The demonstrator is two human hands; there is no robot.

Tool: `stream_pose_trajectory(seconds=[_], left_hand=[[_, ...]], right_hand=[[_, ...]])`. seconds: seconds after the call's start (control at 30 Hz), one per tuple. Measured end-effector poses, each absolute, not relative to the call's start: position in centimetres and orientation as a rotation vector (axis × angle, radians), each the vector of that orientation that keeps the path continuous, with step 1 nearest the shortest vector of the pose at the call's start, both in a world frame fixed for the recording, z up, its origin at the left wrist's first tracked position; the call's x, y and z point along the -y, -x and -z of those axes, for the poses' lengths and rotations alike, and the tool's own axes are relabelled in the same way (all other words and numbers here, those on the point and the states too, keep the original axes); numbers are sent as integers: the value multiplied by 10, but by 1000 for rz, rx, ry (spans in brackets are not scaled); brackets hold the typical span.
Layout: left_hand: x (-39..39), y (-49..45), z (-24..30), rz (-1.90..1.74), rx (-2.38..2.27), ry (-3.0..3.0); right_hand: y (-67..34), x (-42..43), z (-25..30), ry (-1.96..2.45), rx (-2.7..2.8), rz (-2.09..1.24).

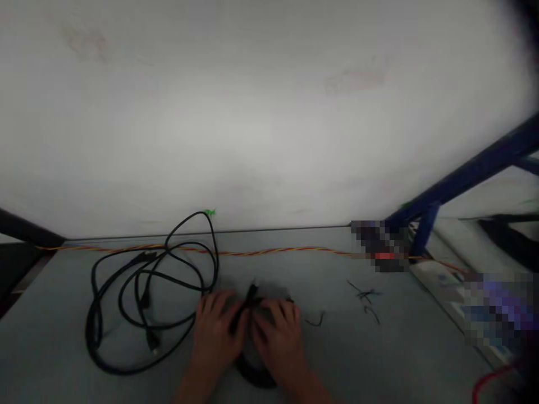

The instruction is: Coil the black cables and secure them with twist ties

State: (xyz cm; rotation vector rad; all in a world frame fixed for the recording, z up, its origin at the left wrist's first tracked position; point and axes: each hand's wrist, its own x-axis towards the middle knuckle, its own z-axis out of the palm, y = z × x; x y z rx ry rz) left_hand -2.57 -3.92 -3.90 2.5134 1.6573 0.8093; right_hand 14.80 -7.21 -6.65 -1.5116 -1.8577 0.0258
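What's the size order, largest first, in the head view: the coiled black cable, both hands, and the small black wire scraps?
1. Coiled black cable
2. Left hand and right hand: they look alike, so I won't rank them, and nearness to the camera may enlarge them
3. Small black wire scraps
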Motion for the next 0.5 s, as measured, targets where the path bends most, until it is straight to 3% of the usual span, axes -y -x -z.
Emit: stream_pose_trajectory(seconds=[0.5], left_hand=[[47, 26, 56, -902, -1663, -1919]], right_hand=[[-153, 77, 58, 1531, 1991, -127]])
